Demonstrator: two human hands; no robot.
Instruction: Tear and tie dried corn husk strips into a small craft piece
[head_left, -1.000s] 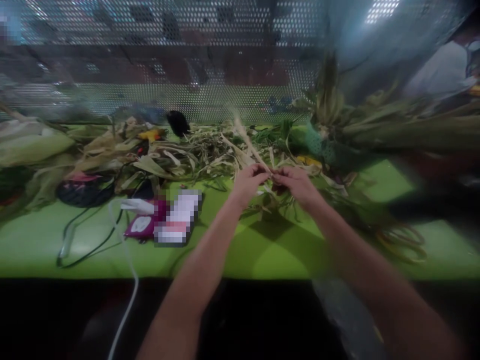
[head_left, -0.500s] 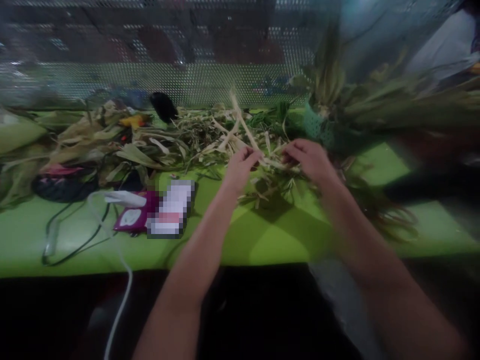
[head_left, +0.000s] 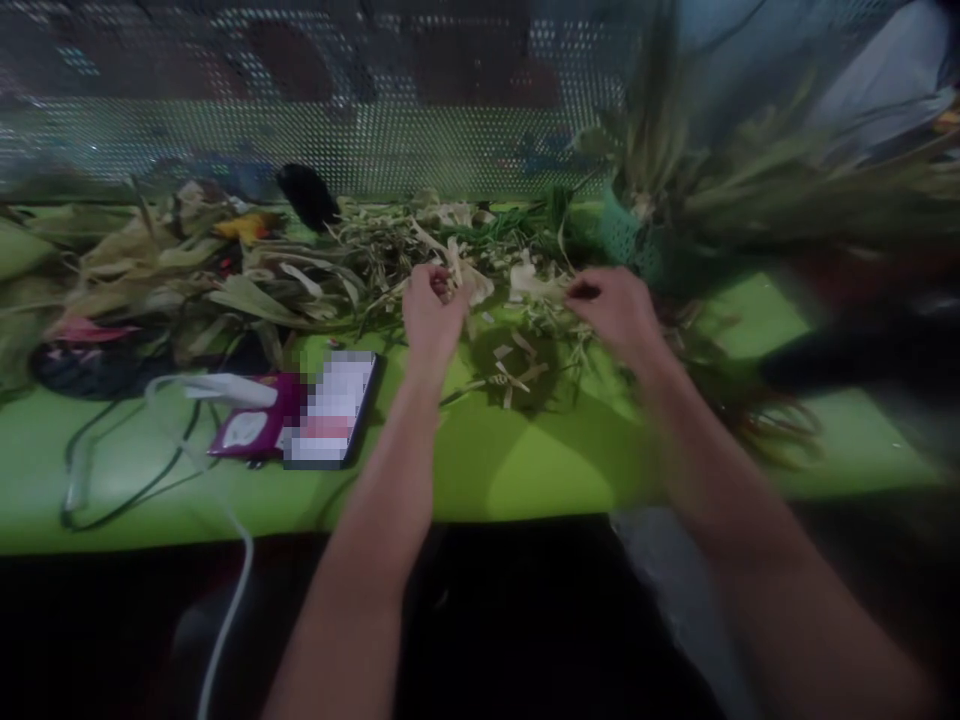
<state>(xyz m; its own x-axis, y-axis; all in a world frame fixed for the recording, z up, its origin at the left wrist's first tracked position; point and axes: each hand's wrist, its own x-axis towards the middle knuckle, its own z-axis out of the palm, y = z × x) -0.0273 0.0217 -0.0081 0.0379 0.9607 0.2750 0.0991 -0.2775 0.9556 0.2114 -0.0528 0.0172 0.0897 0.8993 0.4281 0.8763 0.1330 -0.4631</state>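
My left hand (head_left: 433,312) hovers over the green table (head_left: 510,460), its fingers curled round a pale dried leaf strip (head_left: 461,275). My right hand (head_left: 616,312) is about a hand's width to the right, fingers pinched together at the tips; it is blurred and I cannot make out what they hold. Between and below the hands lie small cut bits of pale leaf (head_left: 514,365). A heap of dried leaves and green stems (head_left: 420,240) lies just behind both hands.
A blurred-out flat device (head_left: 330,405) on a magenta pouch (head_left: 247,430) lies left of my left arm, with black and white cables (head_left: 150,470). Husks pile up at far left (head_left: 120,270). A teal mesh basket of long leaves (head_left: 637,245) stands at right. Perforated metal screen (head_left: 375,130) behind.
The hands were joined on one long upright strip; they have pulled apart sideways. The long strip no longer stands up, and small leaf bits now lie between them.
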